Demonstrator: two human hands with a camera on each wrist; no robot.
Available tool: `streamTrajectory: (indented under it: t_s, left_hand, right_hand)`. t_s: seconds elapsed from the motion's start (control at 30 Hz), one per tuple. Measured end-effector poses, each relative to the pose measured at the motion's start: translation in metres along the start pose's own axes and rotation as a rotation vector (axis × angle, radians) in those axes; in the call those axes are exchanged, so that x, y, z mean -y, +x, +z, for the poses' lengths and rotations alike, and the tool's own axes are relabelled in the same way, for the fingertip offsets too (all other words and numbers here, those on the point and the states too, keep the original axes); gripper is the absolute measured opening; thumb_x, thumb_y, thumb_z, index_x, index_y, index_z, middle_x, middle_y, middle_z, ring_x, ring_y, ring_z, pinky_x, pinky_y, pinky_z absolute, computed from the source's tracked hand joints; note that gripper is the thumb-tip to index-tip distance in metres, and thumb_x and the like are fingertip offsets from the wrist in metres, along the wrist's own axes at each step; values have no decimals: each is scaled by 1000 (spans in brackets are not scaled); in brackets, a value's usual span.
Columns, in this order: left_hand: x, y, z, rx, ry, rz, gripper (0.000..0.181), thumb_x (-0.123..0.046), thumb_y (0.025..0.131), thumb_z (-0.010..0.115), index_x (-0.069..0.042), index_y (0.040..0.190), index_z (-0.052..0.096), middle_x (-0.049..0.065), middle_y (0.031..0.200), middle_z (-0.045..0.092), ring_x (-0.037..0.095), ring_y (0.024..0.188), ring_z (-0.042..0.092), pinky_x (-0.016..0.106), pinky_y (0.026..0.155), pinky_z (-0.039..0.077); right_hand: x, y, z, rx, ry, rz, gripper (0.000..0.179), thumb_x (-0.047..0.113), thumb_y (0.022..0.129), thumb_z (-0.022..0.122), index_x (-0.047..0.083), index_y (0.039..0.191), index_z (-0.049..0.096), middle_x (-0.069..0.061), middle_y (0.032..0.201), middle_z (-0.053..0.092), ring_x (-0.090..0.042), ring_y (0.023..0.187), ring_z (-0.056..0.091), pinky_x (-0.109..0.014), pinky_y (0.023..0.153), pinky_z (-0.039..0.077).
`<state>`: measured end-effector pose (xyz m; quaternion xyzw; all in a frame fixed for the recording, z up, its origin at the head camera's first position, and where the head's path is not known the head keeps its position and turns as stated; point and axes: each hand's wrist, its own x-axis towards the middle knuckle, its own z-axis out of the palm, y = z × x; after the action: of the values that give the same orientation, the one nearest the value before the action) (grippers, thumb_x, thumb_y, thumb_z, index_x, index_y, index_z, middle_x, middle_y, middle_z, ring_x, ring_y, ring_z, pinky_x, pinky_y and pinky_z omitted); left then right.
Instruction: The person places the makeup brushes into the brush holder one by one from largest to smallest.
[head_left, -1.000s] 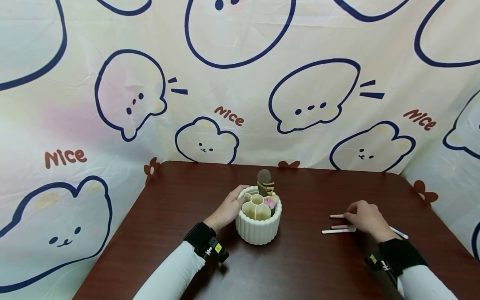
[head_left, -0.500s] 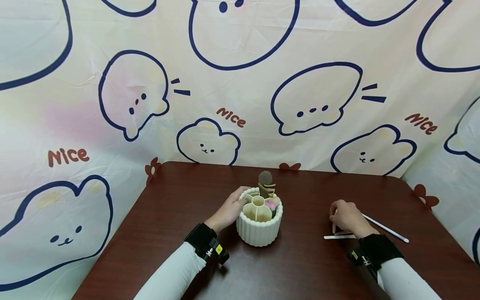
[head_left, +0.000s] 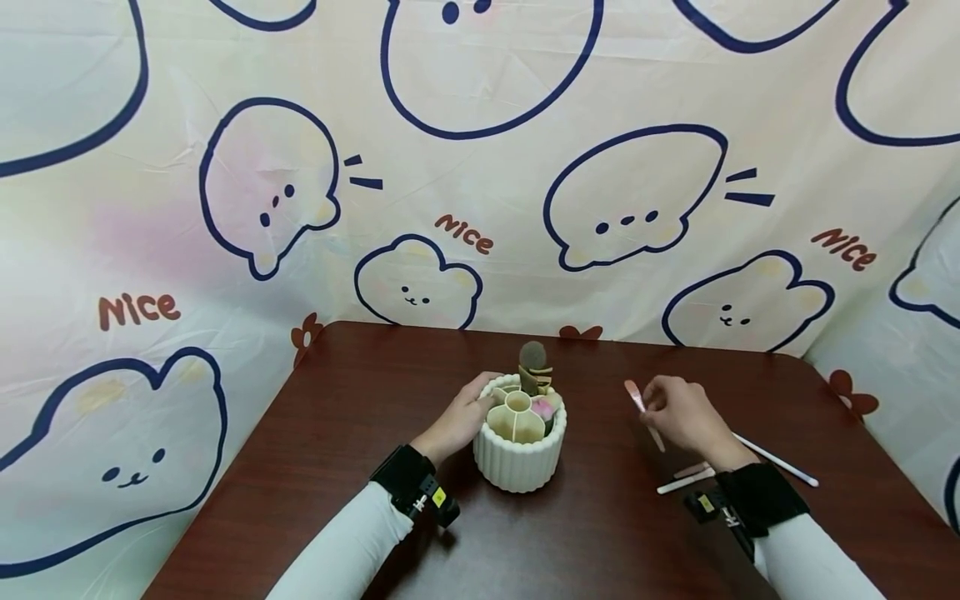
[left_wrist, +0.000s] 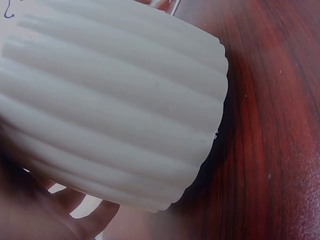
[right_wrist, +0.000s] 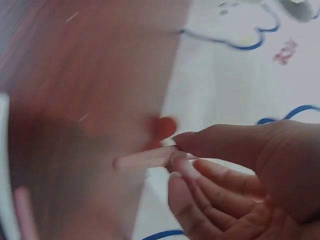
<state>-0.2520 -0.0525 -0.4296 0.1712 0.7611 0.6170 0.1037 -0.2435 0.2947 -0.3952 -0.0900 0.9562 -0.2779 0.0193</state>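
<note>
A white fluted brush holder (head_left: 517,462) with a petal-shaped divider stands mid-table. My left hand (head_left: 456,423) grips it from the left, thumb at the rim; in the left wrist view, its fingers (left_wrist: 97,220) lie along the far side of the fluted wall. To the right, above the table, my right hand (head_left: 684,417) pinches a slim makeup brush (head_left: 633,392), bristles up and tilted left. In the right wrist view, its pinkish handle (right_wrist: 142,159) sticks out from between thumb and fingertips.
Inside the holder stand a large grey-brown brush (head_left: 533,357) and a pink-tipped one (head_left: 543,407). A white stick (head_left: 684,481) and a pinkish one lie beneath the right wrist, and a longer white stick (head_left: 780,462) lies right of it. A patterned cloth (head_left: 510,192) hangs behind the table (head_left: 360,375).
My right hand has picked a brush off the table, shifted left with it and turned it nearly upright. A white stick beneath has swivelled a little. The left hand stays on the holder.
</note>
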Motion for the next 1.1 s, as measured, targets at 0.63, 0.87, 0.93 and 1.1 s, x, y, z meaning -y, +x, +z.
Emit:
streamTrajectory:
  t_s: [0.63, 0.87, 0.93, 1.1]
  left_hand:
    - [2, -2, 1, -16, 11, -20, 40, -12, 106, 37, -11, 143, 51, 9, 145, 53, 25, 137, 46, 52, 115, 35]
    - [-2, -5, 2, -47, 45, -7, 42, -13, 105, 37, -12, 145, 50, 11, 146, 53, 26, 135, 47, 52, 113, 37]
    - [-2, -7, 3, -55, 50, -4, 41, -14, 106, 37, -12, 145, 50, 11, 146, 53, 27, 134, 49, 52, 111, 39]
    - [0, -12, 6, -111, 107, 6, 39, -17, 106, 40, -14, 143, 53, 10, 142, 57, 26, 130, 54, 50, 107, 43]
  right_hand:
    - [108, -36, 8, -282, 193, -399, 15, 6, 89, 78, 14, 98, 70, 5, 87, 70, -8, 76, 66, -24, 67, 57]
    - [131, -39, 26, -260, 303, -525, 17, 5, 88, 80, 13, 101, 71, 6, 90, 73, -9, 78, 70, -26, 68, 59]
    - [134, -39, 32, -242, 314, -545, 19, 3, 87, 80, 12, 101, 71, 6, 90, 74, -9, 77, 70, -27, 66, 59]
    - [135, -36, 52, -232, 269, -579, 22, 0, 87, 79, 11, 104, 72, 8, 88, 73, -5, 73, 65, -25, 59, 54]
